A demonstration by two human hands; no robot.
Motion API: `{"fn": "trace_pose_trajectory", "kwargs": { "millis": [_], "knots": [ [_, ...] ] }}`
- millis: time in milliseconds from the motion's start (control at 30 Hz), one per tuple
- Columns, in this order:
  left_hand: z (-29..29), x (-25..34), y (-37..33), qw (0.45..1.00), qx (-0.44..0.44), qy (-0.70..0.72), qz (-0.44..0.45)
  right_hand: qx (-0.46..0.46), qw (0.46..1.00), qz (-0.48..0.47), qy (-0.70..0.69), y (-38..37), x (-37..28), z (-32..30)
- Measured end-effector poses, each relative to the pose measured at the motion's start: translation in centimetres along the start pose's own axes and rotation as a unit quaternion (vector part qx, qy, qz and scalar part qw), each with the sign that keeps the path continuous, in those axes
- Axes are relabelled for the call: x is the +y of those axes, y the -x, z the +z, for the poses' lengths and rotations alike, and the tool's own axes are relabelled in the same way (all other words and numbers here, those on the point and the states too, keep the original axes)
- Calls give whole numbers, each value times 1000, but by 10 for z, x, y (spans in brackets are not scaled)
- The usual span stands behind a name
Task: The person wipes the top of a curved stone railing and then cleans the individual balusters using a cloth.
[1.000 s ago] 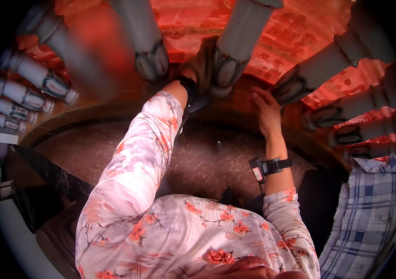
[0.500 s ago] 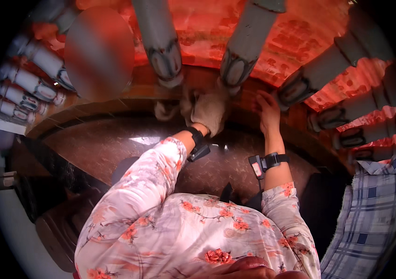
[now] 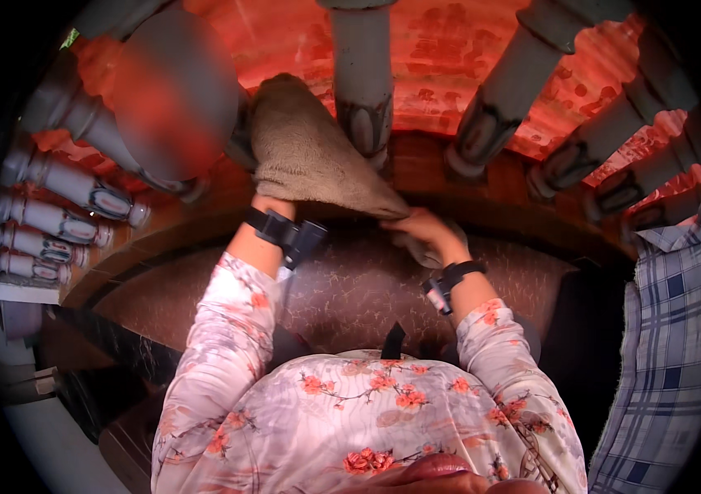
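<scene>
A brown towelling cloth point(image 3: 305, 148) covers my left hand point(image 3: 272, 207), so its fingers are hidden and only the wrist side shows. That covered hand is raised beside a pale grey baluster point(image 3: 358, 82). From it the cloth stretches down to the right, into my right hand point(image 3: 428, 230). The right hand's fingers are closed on the cloth's corner, and a bit of the cloth hangs below them. Both wrists carry a black strap with a small device.
More balusters point(image 3: 490, 107) stand along a curved brown ledge point(image 3: 416, 169), with red patterned fabric point(image 3: 437, 58) behind them. Below lies a brown marbled floor point(image 3: 350, 288). A blue checked cloth point(image 3: 671, 329) hangs at the right. A blurred round patch hides part of the upper left.
My left hand has moved up and left with the cloth, which now spreads out over it. My right hand, empty before, has come down leftward and grips the cloth's corner. The view has shifted.
</scene>
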State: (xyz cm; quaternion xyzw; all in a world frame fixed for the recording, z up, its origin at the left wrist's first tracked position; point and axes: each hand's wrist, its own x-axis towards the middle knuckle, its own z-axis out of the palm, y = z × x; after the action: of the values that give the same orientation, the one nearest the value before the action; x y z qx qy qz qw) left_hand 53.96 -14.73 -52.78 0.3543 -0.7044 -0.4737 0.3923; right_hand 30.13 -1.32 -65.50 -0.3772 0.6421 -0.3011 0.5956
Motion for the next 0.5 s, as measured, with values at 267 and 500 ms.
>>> {"fn": "trace_pose_trajectory", "kwargs": {
  "millis": [267,500],
  "knots": [
    [-8,9,-24,959,-75,-256,94,105,789,-284,-535,37,-66,-75],
    [85,1,-52,811,125,-477,314,434,637,-608,193,-7,-176,-7]
  ]
}}
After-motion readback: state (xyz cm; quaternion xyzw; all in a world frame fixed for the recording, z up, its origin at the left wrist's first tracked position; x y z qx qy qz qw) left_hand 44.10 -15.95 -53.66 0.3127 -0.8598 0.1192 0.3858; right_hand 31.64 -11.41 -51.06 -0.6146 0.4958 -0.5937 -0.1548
